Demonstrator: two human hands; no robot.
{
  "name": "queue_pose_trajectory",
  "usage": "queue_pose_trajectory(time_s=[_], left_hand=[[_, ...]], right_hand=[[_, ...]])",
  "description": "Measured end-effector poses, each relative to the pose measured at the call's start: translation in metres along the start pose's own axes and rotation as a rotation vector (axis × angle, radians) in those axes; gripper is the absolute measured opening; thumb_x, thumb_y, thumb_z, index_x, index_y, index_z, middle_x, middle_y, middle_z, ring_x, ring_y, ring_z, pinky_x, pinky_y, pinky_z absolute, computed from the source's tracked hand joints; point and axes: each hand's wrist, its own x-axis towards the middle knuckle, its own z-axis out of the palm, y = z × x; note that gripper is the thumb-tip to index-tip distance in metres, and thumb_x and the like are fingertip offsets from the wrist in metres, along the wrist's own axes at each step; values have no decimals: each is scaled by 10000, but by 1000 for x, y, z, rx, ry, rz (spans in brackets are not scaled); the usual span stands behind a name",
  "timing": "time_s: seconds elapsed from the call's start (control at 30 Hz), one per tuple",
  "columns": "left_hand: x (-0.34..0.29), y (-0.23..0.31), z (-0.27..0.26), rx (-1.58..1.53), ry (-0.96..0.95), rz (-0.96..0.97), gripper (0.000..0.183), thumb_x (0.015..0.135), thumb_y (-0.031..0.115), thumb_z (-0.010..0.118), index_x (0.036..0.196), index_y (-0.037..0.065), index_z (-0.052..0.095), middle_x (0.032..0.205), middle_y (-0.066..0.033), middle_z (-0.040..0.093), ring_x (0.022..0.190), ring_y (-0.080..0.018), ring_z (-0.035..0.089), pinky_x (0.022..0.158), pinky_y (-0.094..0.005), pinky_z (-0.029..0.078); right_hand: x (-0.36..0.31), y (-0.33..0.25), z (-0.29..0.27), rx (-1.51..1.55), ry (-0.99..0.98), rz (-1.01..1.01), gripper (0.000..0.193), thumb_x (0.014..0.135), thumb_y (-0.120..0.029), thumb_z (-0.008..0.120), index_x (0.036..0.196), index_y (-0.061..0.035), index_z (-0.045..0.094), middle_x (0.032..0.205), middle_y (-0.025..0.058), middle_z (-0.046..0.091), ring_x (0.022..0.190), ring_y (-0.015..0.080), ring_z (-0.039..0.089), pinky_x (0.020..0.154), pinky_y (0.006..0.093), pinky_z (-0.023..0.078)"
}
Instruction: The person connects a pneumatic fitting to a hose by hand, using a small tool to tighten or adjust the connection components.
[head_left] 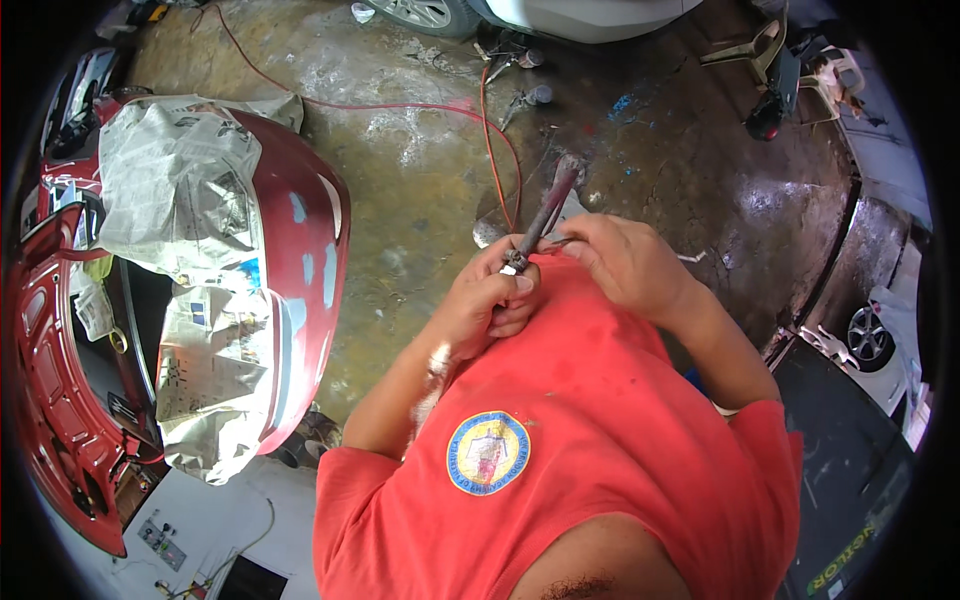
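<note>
Close to my belly, my left hand (495, 300) is closed around the end of a dark reddish hose (545, 218). A metal fitting (515, 261) sticks out above its thumb, and the hose runs forward and down from there. Just to the right, my right hand (628, 262) is closed in a pinch beside the hose. A thin greyish bit shows at its fingertips, but I cannot make out what it is. The hem of my red shirt lies right below both hands.
To the left stands a red car bumper (300, 260) with grey filler patches, next to newspaper masking (180, 190). Orange and red air hoses (487, 130) cross the wet, stained floor near spray guns (525, 100). A light car (580, 15) is ahead; chairs (745, 50) stand far right.
</note>
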Motion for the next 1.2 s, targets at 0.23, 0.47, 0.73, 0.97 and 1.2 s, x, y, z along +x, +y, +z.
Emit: queue_pose_trajectory(time_s=[0.23,0.47,0.73,0.97,1.2], left_hand=[[-10,-4,10,-185,-79,-30,504,939,116,555,1431,92,450,696,-8,403,459,-71,349,374,-213,286],[-9,-8,14,-110,-71,-45,553,926,120,563,1459,83,419,680,-23,414,458,-80,349,375,-219,281],[-8,-14,16,-34,-70,-42,566,938,53,514,1485,74,369,698,-18,452,495,-87,382,406,-235,306],[-9,-27,21,147,45,-31,519,978,40,465,1486,84,362,743,7,458,581,-74,411,487,-238,333],[-4,-39,23,185,102,116,476,992,24,437,1462,55,369,769,26,458,595,-63,400,522,-234,332]], right_hand=[[-5,-7,5,-117,-44,-222,229,889,-76,653,1106,-11,620,880,113,661,750,281,695,637,386,561],[0,-7,4,-194,-75,-358,198,853,-122,646,1026,-38,598,788,64,588,682,226,660,568,359,534],[5,-9,-5,-312,-157,-419,170,848,-155,647,987,-68,602,757,32,561,640,184,637,541,344,521],[-1,-3,-3,-312,-208,-469,189,851,-142,636,1011,-47,607,760,50,571,636,190,643,532,341,525],[-9,-9,6,-293,-211,-347,180,862,-123,622,1010,-25,596,755,82,577,646,230,661,550,362,539]])
